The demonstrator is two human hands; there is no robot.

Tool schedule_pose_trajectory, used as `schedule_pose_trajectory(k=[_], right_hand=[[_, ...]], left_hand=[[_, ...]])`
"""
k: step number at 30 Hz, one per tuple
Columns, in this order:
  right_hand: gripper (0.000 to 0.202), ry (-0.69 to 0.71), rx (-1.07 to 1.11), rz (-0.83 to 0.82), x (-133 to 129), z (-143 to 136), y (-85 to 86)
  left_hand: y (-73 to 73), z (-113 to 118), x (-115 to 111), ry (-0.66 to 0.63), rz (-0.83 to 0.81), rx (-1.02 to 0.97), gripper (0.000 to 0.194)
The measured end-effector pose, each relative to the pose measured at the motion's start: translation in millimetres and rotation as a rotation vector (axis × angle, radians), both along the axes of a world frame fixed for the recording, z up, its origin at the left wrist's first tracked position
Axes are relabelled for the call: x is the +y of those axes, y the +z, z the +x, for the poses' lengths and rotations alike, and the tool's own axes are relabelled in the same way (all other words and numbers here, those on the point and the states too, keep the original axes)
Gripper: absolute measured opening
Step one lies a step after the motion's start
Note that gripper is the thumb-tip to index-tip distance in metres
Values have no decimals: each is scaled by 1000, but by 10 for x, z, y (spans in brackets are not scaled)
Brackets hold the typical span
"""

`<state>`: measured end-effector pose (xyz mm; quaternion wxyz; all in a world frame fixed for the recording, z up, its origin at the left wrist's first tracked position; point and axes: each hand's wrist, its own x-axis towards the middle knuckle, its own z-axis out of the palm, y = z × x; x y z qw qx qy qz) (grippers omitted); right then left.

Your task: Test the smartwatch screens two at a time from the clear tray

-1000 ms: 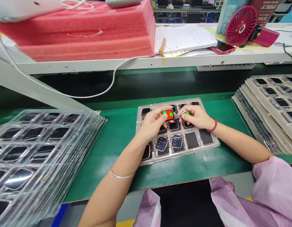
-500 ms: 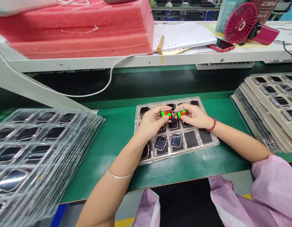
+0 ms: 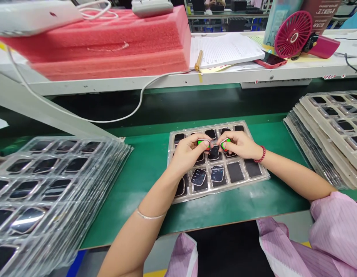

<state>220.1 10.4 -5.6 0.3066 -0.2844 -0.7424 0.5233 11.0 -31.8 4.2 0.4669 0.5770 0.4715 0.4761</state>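
My left hand [image 3: 187, 153] is closed around a smartwatch case without a strap, its lit screen [image 3: 201, 142] showing green and red blocks, the thumb lying on the glass. A matching lit watch case [image 3: 225, 144] is gripped in my right hand [image 3: 242, 145], with that thumb across its screen too. Both hands hover over a clear plastic tray [image 3: 224, 188] of watch cases, hiding part of it. In its front row, two watches with lit text menus, one tilted [image 3: 198, 177] and one straighter [image 3: 217, 174], lie beside bare dark pockets [image 3: 235, 172].
Stacked watch trays rise at left [image 3: 88, 200] and right [image 3: 319, 134] on the green bench [image 3: 132, 215]. Above runs a white shelf [image 3: 224, 75] with pink foam [image 3: 114, 57], papers [image 3: 227, 50], a phone [image 3: 270, 60] and a magenta fan [image 3: 294, 34]. A white cable [image 3: 140, 98] hangs below it.
Both thumbs have moved farther over the screens of the held watches, covering more of the coloured blocks. The whole view has shifted slightly, with the scene lower and a little to the right.
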Motion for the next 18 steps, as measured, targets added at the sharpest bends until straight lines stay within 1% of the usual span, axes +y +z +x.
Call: schedule_pose_trajectory(k=[6,9,13,18], right_hand=[[24,3,28,-100,6,2,-18],[29,-9,13,-119,25,2,-41],[37,-16,22,-106,49,-5,-72],[50,-5,22,-43,62,-3,-103]], left_hand=[[-31,17,-7,-10,30,10,26],[-51,16,1,-18,34,20,26],[-86,-4,21,-13,3,41,30],[-116,-12,34,-10,9,17,37]])
